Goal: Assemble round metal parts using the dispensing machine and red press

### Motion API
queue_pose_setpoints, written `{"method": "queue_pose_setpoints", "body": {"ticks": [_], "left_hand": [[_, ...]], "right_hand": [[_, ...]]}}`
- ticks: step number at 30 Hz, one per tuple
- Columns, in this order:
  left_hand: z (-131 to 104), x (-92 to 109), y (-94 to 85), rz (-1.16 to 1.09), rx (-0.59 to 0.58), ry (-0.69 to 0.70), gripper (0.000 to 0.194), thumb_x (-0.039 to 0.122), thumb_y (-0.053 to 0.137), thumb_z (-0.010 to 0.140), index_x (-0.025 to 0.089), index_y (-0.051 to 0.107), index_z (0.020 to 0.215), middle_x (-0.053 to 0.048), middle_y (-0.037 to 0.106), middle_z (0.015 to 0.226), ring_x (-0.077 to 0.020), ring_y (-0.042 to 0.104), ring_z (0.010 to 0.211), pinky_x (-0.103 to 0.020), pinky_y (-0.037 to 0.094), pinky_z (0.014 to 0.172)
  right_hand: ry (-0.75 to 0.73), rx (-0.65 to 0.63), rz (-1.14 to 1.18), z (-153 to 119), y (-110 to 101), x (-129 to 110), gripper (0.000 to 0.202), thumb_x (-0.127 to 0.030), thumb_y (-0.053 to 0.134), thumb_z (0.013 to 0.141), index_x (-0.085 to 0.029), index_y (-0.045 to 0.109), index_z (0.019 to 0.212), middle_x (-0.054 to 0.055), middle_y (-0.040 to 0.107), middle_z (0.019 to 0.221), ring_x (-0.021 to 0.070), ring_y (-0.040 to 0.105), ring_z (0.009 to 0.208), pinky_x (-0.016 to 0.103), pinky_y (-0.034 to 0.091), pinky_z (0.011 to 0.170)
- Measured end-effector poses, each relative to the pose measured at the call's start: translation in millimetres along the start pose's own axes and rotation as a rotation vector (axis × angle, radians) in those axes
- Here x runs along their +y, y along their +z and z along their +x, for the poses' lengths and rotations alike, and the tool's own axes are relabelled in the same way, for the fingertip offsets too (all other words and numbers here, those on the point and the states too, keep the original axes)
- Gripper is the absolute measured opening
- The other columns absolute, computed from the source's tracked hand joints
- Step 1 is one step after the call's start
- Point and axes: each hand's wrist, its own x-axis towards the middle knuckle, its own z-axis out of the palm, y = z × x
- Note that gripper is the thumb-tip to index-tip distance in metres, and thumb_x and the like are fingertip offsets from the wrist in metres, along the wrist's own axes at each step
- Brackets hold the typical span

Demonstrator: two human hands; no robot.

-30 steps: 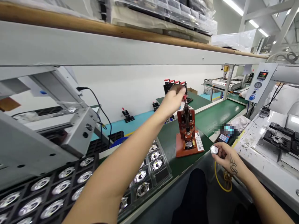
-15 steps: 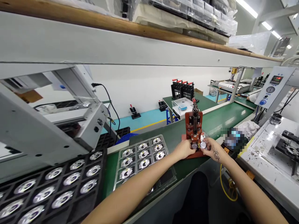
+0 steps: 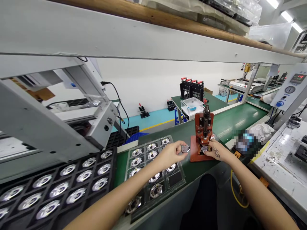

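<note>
Between the thumb and fingertips of my left hand (image 3: 170,155) is a small round silver metal part (image 3: 185,149) with markings on its face. It is held in the air between the clear tray (image 3: 141,143) and the red-brown toggle press fixture (image 3: 203,124). My right hand (image 3: 217,151) is at the lower front of the fixture. Its thumb and fingers close on a second round metal part (image 3: 204,148), which sits at the fixture's nest under the plunger. The right fingertips partly hide the nest. Several shiny ring-shaped parts (image 3: 156,190) lie in the clear tray's pockets.
A black tray (image 3: 112,179) of similar rings lies at the left. The fixture stands on a green conveyor belt (image 3: 240,116). At the right are a blurred device (image 3: 244,143), a white cloth (image 3: 262,131) and a control box (image 3: 290,88). A shelf beam (image 3: 144,38) crosses overhead.
My left hand has moved left, away from the fixture, carrying a round metal part. My right hand stays at the fixture, its round part now at the nest. The view has shifted slightly.
</note>
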Motion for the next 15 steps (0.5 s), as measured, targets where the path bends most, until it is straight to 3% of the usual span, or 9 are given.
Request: {"method": "queue_pose_setpoints", "body": {"ticks": [4, 7, 9, 11, 13, 15], "left_hand": [[-20.8, 0.5, -13.6, -0.018, 0.041, -0.034, 0.042, 0.047, 0.067, 0.086, 0.018, 0.068, 0.116, 0.012, 0.036, 0.064, -0.0142, 0.038, 0.057, -0.025, 0.031, 0.059], [-34.4, 0.6, -15.5, -0.037, 0.061, -0.038, 0.038, 0.045, 0.067, 0.085, 0.019, 0.069, 0.113, 0.011, 0.037, 0.064, -0.0136, 0.037, 0.058, -0.024, 0.029, 0.058], [-43.8, 0.6, -19.0, -0.047, 0.078, -0.036, 0.037, 0.044, 0.067, 0.086, 0.02, 0.07, 0.114, 0.011, 0.037, 0.065, -0.0133, 0.036, 0.058, -0.024, 0.029, 0.059], [-51.5, 3.4, -24.1, -0.044, 0.103, -0.03, 0.037, 0.044, 0.067, 0.086, 0.02, 0.07, 0.115, 0.011, 0.037, 0.066, -0.0132, 0.038, 0.058, -0.024, 0.031, 0.061], [-55.4, 11.5, -28.4, -0.033, 0.126, -0.008, 0.036, 0.043, 0.067, 0.087, 0.021, 0.07, 0.115, 0.011, 0.039, 0.068, -0.0136, 0.041, 0.059, -0.025, 0.033, 0.062], [-55.3, 24.6, -29.3, -0.017, 0.148, 0.042, 0.033, 0.041, 0.067, 0.087, 0.023, 0.071, 0.115, 0.009, 0.041, 0.071, -0.0147, 0.045, 0.061, -0.025, 0.036, 0.062]], "right_hand": [[-0.015, -0.035, 0.003, 2.1, -1.3, -13.3, 0.036, -0.029, 0.086, 0.091, -0.021, 0.078, 0.126, 0.013, 0.072, 0.138, 0.0342, 0.069, 0.127, 0.053, 0.054, 0.112], [-0.011, -0.002, 0.02, -9.1, -13.4, -22.1, 0.033, -0.029, 0.089, 0.083, -0.024, 0.083, 0.115, 0.011, 0.078, 0.123, 0.0332, 0.074, 0.112, 0.046, 0.058, 0.101], [-0.003, 0.042, 0.037, -13.2, -34.8, -28.5, 0.023, -0.041, 0.086, 0.085, -0.023, 0.083, 0.099, 0.007, 0.08, 0.097, 0.0283, 0.075, 0.088, 0.04, 0.061, 0.085], [0.014, 0.132, 0.056, -5.4, -66.6, -38.7, 0.038, -0.059, 0.074, 0.095, -0.022, 0.079, 0.086, 0.004, 0.075, 0.076, 0.0259, 0.071, 0.073, 0.038, 0.059, 0.076], [0.027, 0.278, 0.076, 17.7, -102.6, -56.7, 0.059, -0.072, 0.05, 0.106, -0.021, 0.078, 0.092, 0.008, 0.077, 0.084, 0.0294, 0.073, 0.087, 0.042, 0.058, 0.085], [0.014, 0.387, 0.108, 50.8, -133.8, -84.3, 0.071, -0.078, 0.038, 0.108, -0.019, 0.077, 0.113, 0.013, 0.08, 0.108, 0.0327, 0.073, 0.111, 0.045, 0.055, 0.1]]}}
